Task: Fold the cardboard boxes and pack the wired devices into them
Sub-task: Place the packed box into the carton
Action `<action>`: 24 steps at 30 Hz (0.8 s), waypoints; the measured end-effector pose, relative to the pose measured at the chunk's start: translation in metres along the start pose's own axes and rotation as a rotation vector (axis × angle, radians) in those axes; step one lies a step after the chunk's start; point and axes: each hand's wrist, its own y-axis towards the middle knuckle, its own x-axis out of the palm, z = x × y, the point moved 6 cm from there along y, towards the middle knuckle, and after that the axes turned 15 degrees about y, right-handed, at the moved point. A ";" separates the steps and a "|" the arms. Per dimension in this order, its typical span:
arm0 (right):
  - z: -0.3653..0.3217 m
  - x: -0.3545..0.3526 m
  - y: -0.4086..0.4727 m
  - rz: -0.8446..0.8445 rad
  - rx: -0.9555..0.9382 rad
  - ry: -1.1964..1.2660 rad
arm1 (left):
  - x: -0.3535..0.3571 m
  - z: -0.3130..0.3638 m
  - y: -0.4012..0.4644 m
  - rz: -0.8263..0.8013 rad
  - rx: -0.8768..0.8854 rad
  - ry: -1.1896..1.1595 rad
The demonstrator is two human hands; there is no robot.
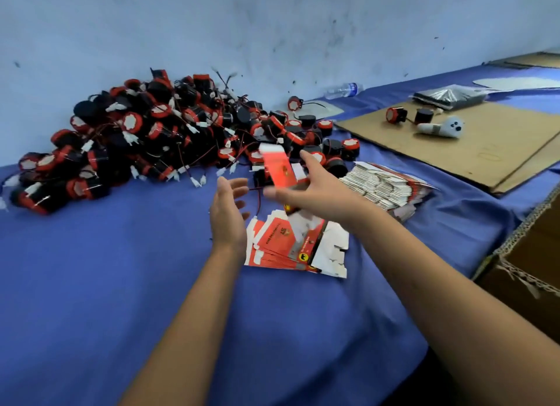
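Note:
A small red and white cardboard box [277, 167], still flat, stands upright above the blue table. My right hand [316, 193] pinches its lower end between thumb and fingers; the image is blurred there. My left hand [228, 213] hovers just left of it with its fingers relaxed and apart, touching nothing. Under both hands lies a fanned stack of flat red boxes [285, 248]. A big heap of black and red round wired devices [145, 139] with white plugs fills the back left against the wall.
A second stack of flat boxes [385, 187] lies to the right of my right hand. Behind it a brown cardboard sheet [485, 151] carries two devices and a white object [442, 127]. A water bottle [342, 90] lies by the wall. An open carton [530, 272] stands at the right edge.

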 end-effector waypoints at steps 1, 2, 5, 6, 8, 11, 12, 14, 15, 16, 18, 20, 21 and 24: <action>-0.002 0.011 0.003 -0.019 0.064 0.204 | -0.005 0.006 -0.002 -0.058 0.059 -0.034; -0.001 0.028 0.006 -0.092 0.138 0.378 | -0.010 0.011 -0.004 -0.094 0.133 -0.034; -0.006 0.107 0.013 -0.421 0.248 0.635 | -0.047 0.010 -0.001 -0.070 0.235 -0.002; -0.005 0.129 0.015 -0.463 0.260 0.668 | -0.062 0.005 0.003 -0.053 0.224 0.009; -0.002 0.168 0.020 -0.486 0.265 0.707 | -0.097 -0.006 0.011 -0.024 0.197 0.008; 0.003 0.213 0.030 -0.434 0.251 0.724 | -0.151 -0.023 0.017 0.037 0.178 -0.044; 0.008 0.222 0.034 -0.371 0.229 0.710 | -0.163 -0.028 0.017 0.052 0.159 -0.056; 0.015 0.240 0.039 -0.316 0.168 0.676 | -0.185 -0.044 0.018 0.090 0.104 -0.068; 0.019 0.247 0.039 -0.319 0.118 0.633 | -0.193 -0.053 0.020 0.118 0.046 -0.111; 0.024 0.251 0.040 -0.333 0.048 0.584 | -0.198 -0.061 0.022 0.131 -0.026 -0.186; 0.029 0.252 0.037 -0.372 -0.106 0.484 | -0.202 -0.074 0.028 0.103 -0.141 -0.306; 0.028 0.250 0.037 -0.400 -0.218 0.384 | -0.200 -0.077 0.031 0.015 -0.193 -0.307; 0.028 0.250 0.037 -0.424 -0.243 0.363 | -0.197 -0.077 0.031 -0.027 -0.208 -0.302; 0.027 0.252 0.036 -0.518 -0.269 0.415 | -0.190 -0.079 0.026 -0.085 -0.262 -0.314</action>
